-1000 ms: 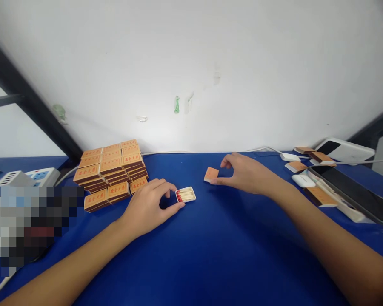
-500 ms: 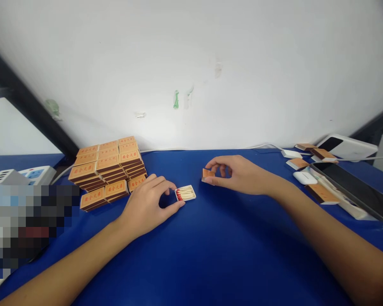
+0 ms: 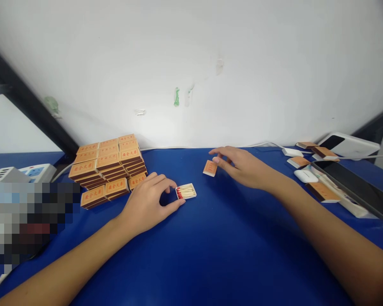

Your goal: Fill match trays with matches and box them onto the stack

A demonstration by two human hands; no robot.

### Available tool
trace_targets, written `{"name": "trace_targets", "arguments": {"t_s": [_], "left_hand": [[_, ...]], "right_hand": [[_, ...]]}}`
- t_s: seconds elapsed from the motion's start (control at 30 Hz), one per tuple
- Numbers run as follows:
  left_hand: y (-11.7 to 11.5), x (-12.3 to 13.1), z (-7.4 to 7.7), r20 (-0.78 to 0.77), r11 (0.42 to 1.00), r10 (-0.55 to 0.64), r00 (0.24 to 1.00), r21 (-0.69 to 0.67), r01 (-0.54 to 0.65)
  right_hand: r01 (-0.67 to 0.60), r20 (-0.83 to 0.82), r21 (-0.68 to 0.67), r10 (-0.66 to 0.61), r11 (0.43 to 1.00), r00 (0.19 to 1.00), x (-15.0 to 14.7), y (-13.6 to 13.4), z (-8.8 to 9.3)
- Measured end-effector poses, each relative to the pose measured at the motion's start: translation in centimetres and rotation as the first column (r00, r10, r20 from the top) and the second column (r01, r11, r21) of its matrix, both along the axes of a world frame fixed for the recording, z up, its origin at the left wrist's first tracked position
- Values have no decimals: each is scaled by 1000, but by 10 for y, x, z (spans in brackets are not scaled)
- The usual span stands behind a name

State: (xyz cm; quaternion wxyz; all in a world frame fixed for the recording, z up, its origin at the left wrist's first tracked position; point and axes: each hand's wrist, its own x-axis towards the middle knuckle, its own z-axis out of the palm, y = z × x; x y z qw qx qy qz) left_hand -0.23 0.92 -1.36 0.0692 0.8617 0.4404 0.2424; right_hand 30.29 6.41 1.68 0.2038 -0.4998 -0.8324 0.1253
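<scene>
On the blue tabletop, a white matchbox tray (image 3: 194, 195) lies with several red-tipped matches (image 3: 187, 191) side by side in it. My left hand (image 3: 151, 202) rests at its left end, thumb and forefinger closed on the tray's near and far sides. Farther back and to the right is an orange matchbox sleeve (image 3: 210, 168), lying flat. Beside that sleeve's right edge hovers my right hand (image 3: 238, 165), thumb and fingers apart, holding nothing. Whether the thumb tip still touches the sleeve's corner, I cannot tell.
Stacked matchboxes (image 3: 108, 159) stand behind my left hand. On the right lie a black phone (image 3: 354, 185), a white earbud case (image 3: 305, 176), several loose orange pieces (image 3: 322, 192) and a white device (image 3: 351, 145). A power strip (image 3: 35, 172) sits at left; a wall rises behind.
My right hand has let go of the matchbox sleeve and shifted slightly up and right, its fingers opening. The sleeve now lies flat on the table. My left hand stays at the tray.
</scene>
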Motion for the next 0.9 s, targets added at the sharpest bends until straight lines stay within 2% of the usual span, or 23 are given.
{"name": "trace_targets", "arguments": {"t_s": [0.07, 0.2, 0.37, 0.5, 0.6, 0.73, 0.9], "left_hand": [[0, 0, 0, -12, 1000, 4, 1000, 2, -4], [-1, 0, 1, -21, 1000, 15, 1000, -5, -15], [-1, -1, 0, -22, 1000, 20, 1000, -11, -20], [0, -1, 0, -22, 1000, 18, 1000, -9, -18], [1, -1, 0, -29, 1000, 16, 999, -2, -16], [0, 0, 0, -57, 1000, 11, 998, 2, -11], [0, -1, -1, -48, 1000, -19, 999, -12, 18]], "right_hand": [[-4, 21, -21, 4, 1000, 1000, -2, -2, -3], [95, 93, 12, -95, 995, 991, -5, -2, -11], [-117, 14, 32, 117, 993, 993, 3, 0, -6], [-10, -31, 32, 11, 999, 999, -2, -5, -3], [43, 47, 13, -44, 999, 998, -14, -10, -10], [-45, 93, -9, 46, 999, 995, -21, -14, -13], [-175, 16, -157, 180, 972, 984, -17, -21, 3]]}}
